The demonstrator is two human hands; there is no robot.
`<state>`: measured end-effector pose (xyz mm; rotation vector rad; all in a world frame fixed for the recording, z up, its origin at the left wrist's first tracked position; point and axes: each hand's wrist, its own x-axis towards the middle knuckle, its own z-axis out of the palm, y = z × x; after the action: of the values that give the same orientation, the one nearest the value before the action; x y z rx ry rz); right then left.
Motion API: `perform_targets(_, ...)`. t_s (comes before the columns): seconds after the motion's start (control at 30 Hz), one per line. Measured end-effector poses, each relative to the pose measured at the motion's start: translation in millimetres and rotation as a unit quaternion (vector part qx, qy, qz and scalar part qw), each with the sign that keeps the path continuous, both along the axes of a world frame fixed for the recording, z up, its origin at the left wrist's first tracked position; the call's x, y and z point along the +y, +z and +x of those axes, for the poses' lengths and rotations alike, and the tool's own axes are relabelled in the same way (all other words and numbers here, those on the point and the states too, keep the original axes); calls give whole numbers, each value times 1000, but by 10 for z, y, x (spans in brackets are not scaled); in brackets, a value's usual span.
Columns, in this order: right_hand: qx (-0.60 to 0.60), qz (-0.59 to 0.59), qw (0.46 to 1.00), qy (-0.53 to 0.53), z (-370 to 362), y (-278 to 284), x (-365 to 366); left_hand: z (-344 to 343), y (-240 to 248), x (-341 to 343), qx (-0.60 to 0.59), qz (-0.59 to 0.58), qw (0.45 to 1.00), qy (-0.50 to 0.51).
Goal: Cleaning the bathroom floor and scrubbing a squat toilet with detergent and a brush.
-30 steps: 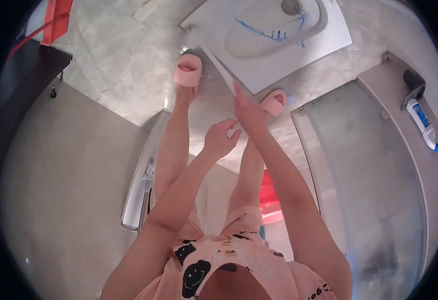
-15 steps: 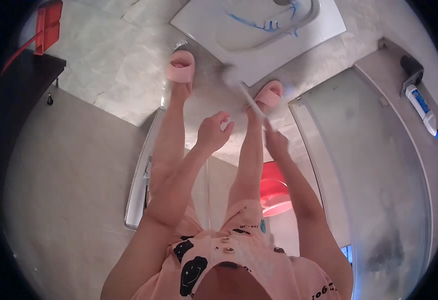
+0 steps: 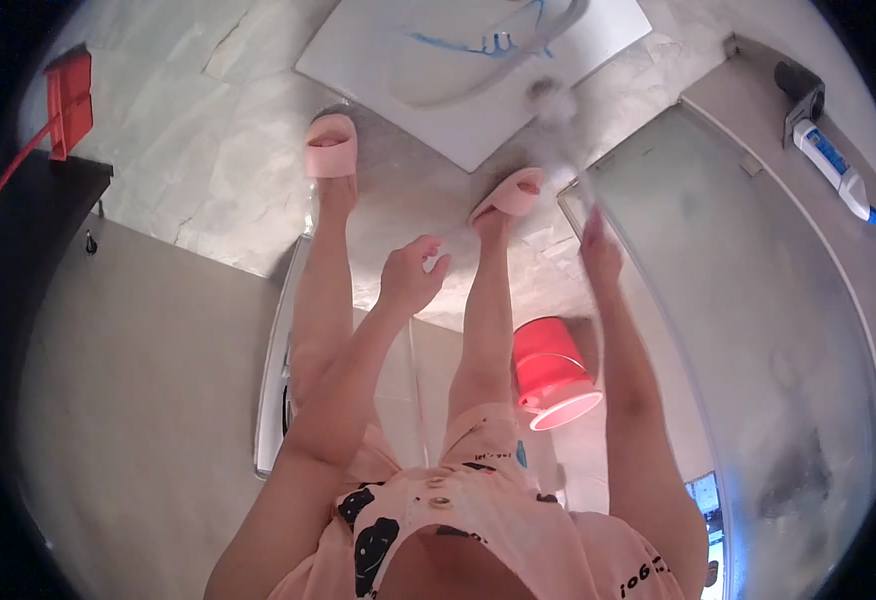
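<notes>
My right hand (image 3: pixel 601 258) is closed round the handle of a white toilet brush (image 3: pixel 555 102), which is blurred by motion. The brush's head is up beside the right-hand edge of a white squat toilet (image 3: pixel 468 145). Streaks of blue liquid (image 3: pixel 498 42) lie in the toilet's basin. My left hand (image 3: pixel 415 277) hangs in the air above the floor between my legs. It is empty, with its fingers curled and the thumb apart from them.
My feet stand in pink slippers (image 3: pixel 332 160) near the toilet. A red bucket (image 3: pixel 548 350) is by my right leg, beside a glass shower panel (image 3: pixel 738 250). A white bottle (image 3: pixel 826 160) lies on the right-hand ledge; a red dustpan (image 3: pixel 70 105) is far left.
My right hand has swung the toilet brush to the right, away from the toilet's near corner. My left hand stays nearly where it was. The whole view has shifted slightly.
</notes>
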<state>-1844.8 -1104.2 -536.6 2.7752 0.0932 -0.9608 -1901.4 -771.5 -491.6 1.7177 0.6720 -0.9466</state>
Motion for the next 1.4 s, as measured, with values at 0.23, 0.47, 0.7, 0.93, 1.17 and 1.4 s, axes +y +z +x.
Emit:
perform_targets(0.23, -14, 68, 986, -150, 249, -174, 342, 25, -58, -216, -13, -2, 1000, -22)
perform_targets(0.47, 19, 70, 996, -57, 180, -77, 121, -43, -71, -215, -16, -6, 1000, -25)
perform_targets(0.7, -107, 151, 976, -115, 926, -473, 302, 14, -110, -333, -8, -9, 1000, -2)
perform_targets(0.93, 86, 56, 994, -43, -312, 6, -28, 77, -77, -316, -3, -16, 1000, -15)
perform_targets(1.17, -182, 86, 971, -130, 1835, -492, -167, 121, -112, -293, 0, -23, 1000, -2)
perform_targets(1.4, -30, 139, 977, -157, -198, -98, 353, 77, -104, -227, -5, -21, 1000, 7)
